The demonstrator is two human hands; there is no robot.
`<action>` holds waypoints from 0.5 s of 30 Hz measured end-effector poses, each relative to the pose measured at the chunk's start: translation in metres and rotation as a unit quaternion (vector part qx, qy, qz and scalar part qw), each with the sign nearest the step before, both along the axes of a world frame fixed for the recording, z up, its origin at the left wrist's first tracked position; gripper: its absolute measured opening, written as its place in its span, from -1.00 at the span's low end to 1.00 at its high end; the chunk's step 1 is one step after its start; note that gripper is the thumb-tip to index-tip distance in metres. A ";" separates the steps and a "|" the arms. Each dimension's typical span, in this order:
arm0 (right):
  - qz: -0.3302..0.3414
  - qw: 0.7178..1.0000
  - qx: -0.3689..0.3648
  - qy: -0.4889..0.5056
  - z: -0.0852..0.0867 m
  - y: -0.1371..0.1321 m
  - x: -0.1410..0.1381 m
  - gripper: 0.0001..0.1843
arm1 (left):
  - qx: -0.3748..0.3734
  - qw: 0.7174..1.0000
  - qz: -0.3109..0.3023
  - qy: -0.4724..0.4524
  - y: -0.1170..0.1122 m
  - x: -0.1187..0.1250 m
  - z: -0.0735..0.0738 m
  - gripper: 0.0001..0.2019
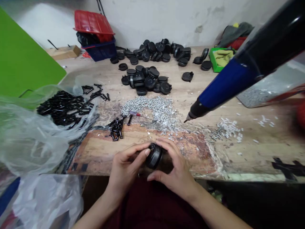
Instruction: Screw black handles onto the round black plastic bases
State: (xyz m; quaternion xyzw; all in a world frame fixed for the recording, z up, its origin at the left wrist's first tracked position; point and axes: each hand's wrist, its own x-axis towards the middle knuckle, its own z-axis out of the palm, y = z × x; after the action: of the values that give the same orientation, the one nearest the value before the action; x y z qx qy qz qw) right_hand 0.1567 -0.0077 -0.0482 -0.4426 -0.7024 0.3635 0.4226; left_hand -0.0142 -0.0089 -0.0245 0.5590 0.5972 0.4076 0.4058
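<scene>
A round black plastic part with a ribbed rim (154, 156) is held on edge above the front of the bench. My left hand (130, 162) pinches its left side between thumb and fingers. Around its right side curves my right hand (175, 168), thumb and fingers spread; the fingertips are near the part's upper edge, and I cannot tell whether they touch it. Beyond the hands lie small black pieces (116, 128), a small screwdriver with a clear and red handle (135, 113) and a heap of silver screws (145, 103). The part's underside is hidden.
A blue and black power screwdriver (214, 86) hangs at right, tip low over the bench. Piles of black round parts (149, 79) lie behind. A plastic bag of black pieces (64, 108) is at left. White plastic bits (228, 127) lie at right, a green tray (215, 63) behind.
</scene>
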 end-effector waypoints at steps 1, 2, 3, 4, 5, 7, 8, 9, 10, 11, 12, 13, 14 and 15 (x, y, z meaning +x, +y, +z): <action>0.007 1.000 -0.004 -0.001 0.000 0.000 -0.004 -0.23 | -0.002 1.000 0.009 -0.016 -0.001 0.000 0.001 -0.82; 0.013 1.000 -0.004 -0.002 0.000 0.001 -0.007 -0.28 | -0.002 0.999 0.017 -0.027 -0.002 0.000 0.001 -0.82; 0.017 1.000 0.000 -0.001 0.000 0.001 -0.010 -0.32 | 0.001 0.999 0.024 -0.035 -0.003 0.000 0.001 -0.82; 0.023 1.000 0.005 -0.002 0.001 0.002 -0.012 -0.36 | 0.003 0.999 0.028 -0.040 -0.004 -0.001 0.001 -0.82; 0.031 0.999 0.009 -0.005 0.002 0.002 -0.013 -0.38 | 0.005 0.999 0.031 -0.045 -0.005 -0.001 0.000 -0.83; 0.043 0.999 0.017 -0.013 0.005 0.004 -0.013 -0.40 | 0.009 0.998 0.034 -0.055 -0.006 -0.003 0.000 -0.84; 0.047 0.999 0.019 -0.017 0.007 0.004 -0.013 -0.40 | 0.010 0.997 0.036 -0.061 -0.007 -0.004 0.000 -0.84; 0.049 0.998 0.021 -0.020 0.009 0.004 -0.013 -0.40 | 0.011 0.997 0.038 -0.069 -0.007 -0.004 0.001 -0.84; 0.052 0.998 0.024 -0.022 0.010 0.004 -0.013 -0.40 | 0.011 0.996 0.039 -0.076 -0.008 -0.005 0.001 -0.84; 0.054 0.998 0.026 -0.022 0.011 0.004 -0.014 -0.40 | 0.010 0.996 0.040 -0.082 -0.008 -0.005 0.002 -0.83; 0.056 0.998 0.028 -0.023 0.012 0.004 -0.014 -0.41 | 0.008 0.995 0.040 -0.087 -0.008 -0.005 0.002 -0.82; 0.058 0.998 0.029 -0.024 0.012 0.004 -0.014 -0.41 | 0.006 0.995 0.039 -0.091 -0.007 -0.006 0.002 -0.82; 0.059 0.997 0.031 -0.025 0.012 0.004 -0.014 -0.41 | 0.004 0.995 0.038 -0.092 -0.007 -0.006 0.003 -0.82; 0.060 0.997 0.031 -0.026 0.012 0.004 -0.015 -0.41 | 0.001 0.995 0.038 -0.091 -0.007 -0.006 0.003 -0.82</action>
State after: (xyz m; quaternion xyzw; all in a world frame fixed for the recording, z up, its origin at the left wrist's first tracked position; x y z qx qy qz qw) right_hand 0.1421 -0.0039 -0.0363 -0.3954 -0.7495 0.3548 0.3950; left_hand -0.0203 -0.0161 -0.0216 0.4970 0.5786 0.4726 0.4415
